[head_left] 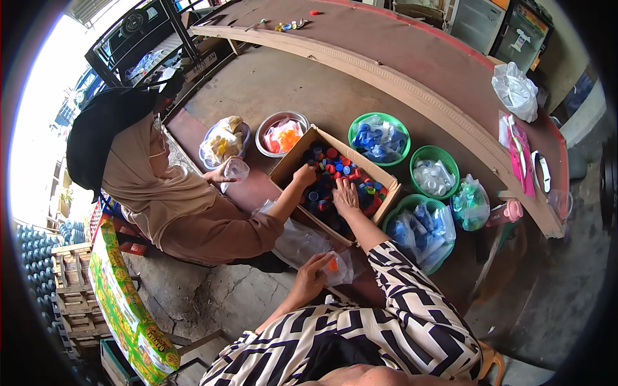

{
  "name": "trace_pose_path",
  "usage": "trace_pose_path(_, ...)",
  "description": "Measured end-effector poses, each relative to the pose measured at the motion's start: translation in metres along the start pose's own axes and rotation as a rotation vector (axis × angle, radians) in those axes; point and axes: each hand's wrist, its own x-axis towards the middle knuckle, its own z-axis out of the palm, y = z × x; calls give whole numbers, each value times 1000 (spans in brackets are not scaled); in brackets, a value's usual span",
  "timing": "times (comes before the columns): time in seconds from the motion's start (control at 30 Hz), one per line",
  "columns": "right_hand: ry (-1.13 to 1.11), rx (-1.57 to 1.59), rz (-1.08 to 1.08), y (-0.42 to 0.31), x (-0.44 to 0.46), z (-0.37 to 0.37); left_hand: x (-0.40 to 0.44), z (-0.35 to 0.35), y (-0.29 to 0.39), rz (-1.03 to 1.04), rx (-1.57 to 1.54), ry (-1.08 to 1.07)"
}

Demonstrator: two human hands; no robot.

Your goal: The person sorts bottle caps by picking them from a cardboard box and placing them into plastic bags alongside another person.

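While my right hand (pixel 346 195) sits, fingers partly spread, among bottle caps (pixel 331 153) in the cardboard box (pixel 381 207), its grip hidden from me, my left hand (pixel 312 280) pinches a clear plastic bag (pixel 345 275); loosening could spill the orange cap (pixel 333 264) inside.

The box (pixel 291 156) is made of dull cardboard, the caps (pixel 331 153) of smooth plastic. The bowl (pixel 262 139) is made of shiny metal. The crinkly bag (pixel 301 244) is made of thin clear plastic, the pallets (pixel 72 265) of rough wood.
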Motion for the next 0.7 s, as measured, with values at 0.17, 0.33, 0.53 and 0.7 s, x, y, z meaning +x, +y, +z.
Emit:
trace_pose_path(0.17,-28,82,22,4,-4,-11,0,-3,3,-97,-62,-5)
trace_pose_path(0.33,-111,554,121,16,-19,-42,3,-9,6,-116,-97,-25)
trace_pose_path(0.53,-28,1144,-20,32,-72,-94,16,-9,-15,33,46,4)
trace_pose_path(0.7,-68,1145,-148,13,-138,-178,23,-4,1,-77,-164,-52)
